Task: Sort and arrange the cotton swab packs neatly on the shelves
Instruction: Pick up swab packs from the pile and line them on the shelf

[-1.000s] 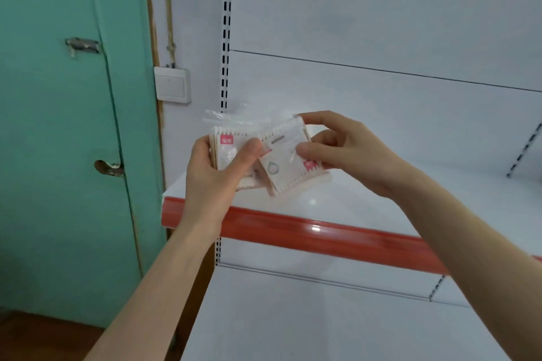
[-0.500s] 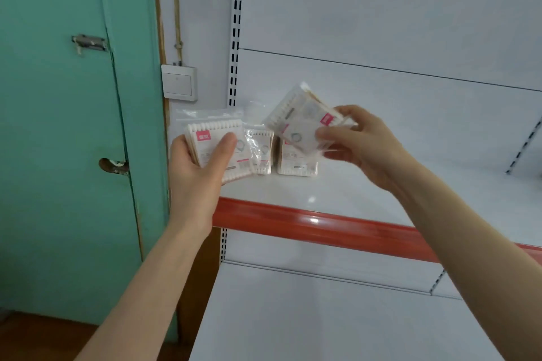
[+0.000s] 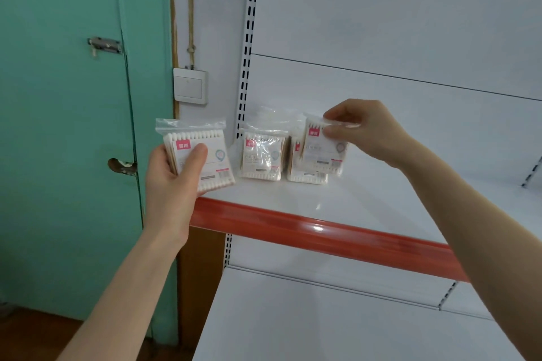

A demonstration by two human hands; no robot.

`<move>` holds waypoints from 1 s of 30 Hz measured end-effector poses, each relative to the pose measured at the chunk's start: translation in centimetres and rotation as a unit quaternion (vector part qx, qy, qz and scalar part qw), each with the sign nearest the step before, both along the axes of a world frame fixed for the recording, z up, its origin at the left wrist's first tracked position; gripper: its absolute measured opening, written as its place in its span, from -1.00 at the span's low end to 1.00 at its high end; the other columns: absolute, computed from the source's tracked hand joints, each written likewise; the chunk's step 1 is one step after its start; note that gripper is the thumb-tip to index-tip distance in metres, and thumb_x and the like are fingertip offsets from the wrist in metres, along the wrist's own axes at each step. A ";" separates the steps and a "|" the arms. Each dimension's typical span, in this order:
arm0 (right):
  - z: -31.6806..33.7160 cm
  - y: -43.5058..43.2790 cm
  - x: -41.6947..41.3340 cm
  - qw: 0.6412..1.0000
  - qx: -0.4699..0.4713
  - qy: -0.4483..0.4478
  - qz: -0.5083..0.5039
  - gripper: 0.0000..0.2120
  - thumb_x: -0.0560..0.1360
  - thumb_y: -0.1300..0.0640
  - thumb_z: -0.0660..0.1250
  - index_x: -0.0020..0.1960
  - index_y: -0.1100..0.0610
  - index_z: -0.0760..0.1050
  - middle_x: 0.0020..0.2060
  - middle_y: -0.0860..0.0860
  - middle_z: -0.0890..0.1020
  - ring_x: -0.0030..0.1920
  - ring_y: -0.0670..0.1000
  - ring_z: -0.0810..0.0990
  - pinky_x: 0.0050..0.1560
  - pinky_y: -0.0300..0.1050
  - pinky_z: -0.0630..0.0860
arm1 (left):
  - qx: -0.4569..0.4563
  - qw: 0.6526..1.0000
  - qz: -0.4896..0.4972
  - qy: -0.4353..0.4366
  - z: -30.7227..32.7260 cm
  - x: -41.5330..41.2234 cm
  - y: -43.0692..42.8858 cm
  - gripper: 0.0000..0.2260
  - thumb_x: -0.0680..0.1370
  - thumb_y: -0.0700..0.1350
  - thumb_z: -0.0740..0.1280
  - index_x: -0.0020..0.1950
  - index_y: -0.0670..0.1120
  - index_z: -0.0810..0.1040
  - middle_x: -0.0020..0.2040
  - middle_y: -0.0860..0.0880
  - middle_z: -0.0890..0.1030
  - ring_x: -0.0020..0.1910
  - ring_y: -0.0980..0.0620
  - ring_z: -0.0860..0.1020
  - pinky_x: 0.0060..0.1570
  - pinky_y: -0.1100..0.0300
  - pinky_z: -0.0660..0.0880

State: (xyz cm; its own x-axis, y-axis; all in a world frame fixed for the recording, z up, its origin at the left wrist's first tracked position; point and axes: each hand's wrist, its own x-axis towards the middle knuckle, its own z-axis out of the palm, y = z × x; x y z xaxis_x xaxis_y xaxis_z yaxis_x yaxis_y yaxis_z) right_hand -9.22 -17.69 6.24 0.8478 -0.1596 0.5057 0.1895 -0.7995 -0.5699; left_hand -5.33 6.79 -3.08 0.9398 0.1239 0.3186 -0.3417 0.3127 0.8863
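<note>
Left hand (image 3: pixel 171 184) grips a stack of swab packs (image 3: pixel 202 160) off the shelf's (image 3: pixel 366 202) left end; right hand (image 3: pixel 362 129) pinches one pack (image 3: pixel 324 152) upright against a standing pack (image 3: pixel 305 174); another pack (image 3: pixel 262 157) stands just beside.

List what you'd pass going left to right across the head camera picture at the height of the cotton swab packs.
Green door → left hand holding a stack of packs → pack standing on the shelf → pack held in the right hand, in front of another standing pack → right hand → white back panel.

White shelf (image 3: pixel 366 199) carries two upright cotton swab packs (image 3: pixel 262 155).
</note>
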 end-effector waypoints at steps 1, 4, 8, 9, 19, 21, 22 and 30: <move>-0.1 0.0 0.2 1.000 -0.006 0.004 0.001 -0.85 0.41 0.23 0.42 -0.06 0.06 0.53 -0.18 -0.16 0.57 -0.11 -0.15 0.53 -0.11 -0.38 0.44 | 0.001 1.000 -0.001 0.000 0.0 0.0 0.0 -0.88 0.54 -0.15 0.32 0.05 -0.06 0.45 0.00 0.02 0.59 0.02 0.07 0.60 -0.10 0.15 0.56; -0.4 -0.5 0.2 1.000 0.003 0.010 0.007 -0.85 0.42 0.24 0.42 -0.05 0.08 0.53 -0.16 -0.12 0.58 -0.10 -0.14 0.55 -0.13 -0.40 0.45 | 0.005 1.000 -0.008 -0.002 0.0 0.0 -0.2 -0.89 0.55 -0.17 0.30 0.06 -0.06 0.46 -0.02 0.04 0.60 -0.01 0.10 0.60 -0.16 0.20 0.54; -0.7 -2.0 -0.5 0.997 0.076 0.008 0.017 -0.87 0.43 0.26 0.41 -0.09 0.08 0.54 -0.18 -0.09 0.61 -0.22 -0.23 0.59 -0.20 -0.44 0.50 | 0.016 0.999 -0.038 -0.020 0.2 -0.4 -1.8 -0.93 0.54 -0.18 0.30 -0.05 -0.02 0.46 -0.05 0.02 0.61 -0.05 0.10 0.62 -0.18 0.21 0.57; -0.7 -2.6 -0.7 0.996 0.088 0.001 0.013 -0.88 0.43 0.26 0.41 -0.09 0.08 0.54 -0.18 -0.09 0.61 -0.25 -0.25 0.59 -0.21 -0.43 0.50 | 0.024 0.998 -0.050 -0.026 0.4 -0.5 -2.5 -0.93 0.54 -0.18 0.31 -0.05 -0.01 0.47 -0.05 0.02 0.62 -0.06 0.10 0.63 -0.17 0.20 0.58; -0.7 -12.2 -0.6 0.990 0.109 -0.039 -0.085 -0.80 0.45 0.30 0.38 0.07 0.26 0.54 -0.10 0.08 0.59 -0.18 -0.08 0.55 -0.18 -0.39 0.49 | 0.038 0.993 -0.096 -0.052 1.2 -0.9 -8.7 -0.92 0.52 -0.17 0.32 -0.04 0.00 0.50 -0.04 -0.01 0.63 -0.03 0.00 0.63 -0.06 0.08 0.58; -1.0 -13.5 0.9 0.991 0.085 -0.017 -0.100 -0.80 0.45 0.29 0.38 0.08 0.25 0.54 -0.03 0.13 0.60 -0.08 -0.02 0.53 -0.11 -0.25 0.45 | 0.038 0.994 -0.084 -0.051 1.4 -0.6 -9.1 -0.91 0.52 -0.17 0.32 -0.03 0.01 0.50 -0.02 -0.03 0.63 0.00 -0.03 0.62 -0.02 0.03 0.57; -1.1 -14.2 1.9 0.992 0.074 -0.006 -0.104 -0.79 0.45 0.28 0.38 0.08 0.25 0.54 0.00 0.13 0.60 -0.06 -0.01 0.52 -0.07 -0.21 0.42 | 0.041 0.995 -0.076 -0.052 1.5 -0.5 -9.4 -0.91 0.52 -0.17 0.32 -0.03 0.01 0.51 -0.01 -0.05 0.63 0.01 -0.05 0.62 0.00 -0.01 0.56; -2.2 -14.5 11.1 0.994 -0.051 0.028 -0.092 -0.77 0.47 0.22 0.36 0.12 0.19 0.55 0.07 0.09 0.60 -0.02 -0.01 0.51 -0.18 -0.27 0.34 | 0.037 0.997 -0.014 -0.061 2.2 -0.1 -10.6 -0.91 0.50 -0.18 0.33 -0.07 0.02 0.53 -0.14 0.04 0.64 -0.13 0.06 0.65 -0.15 0.10 0.60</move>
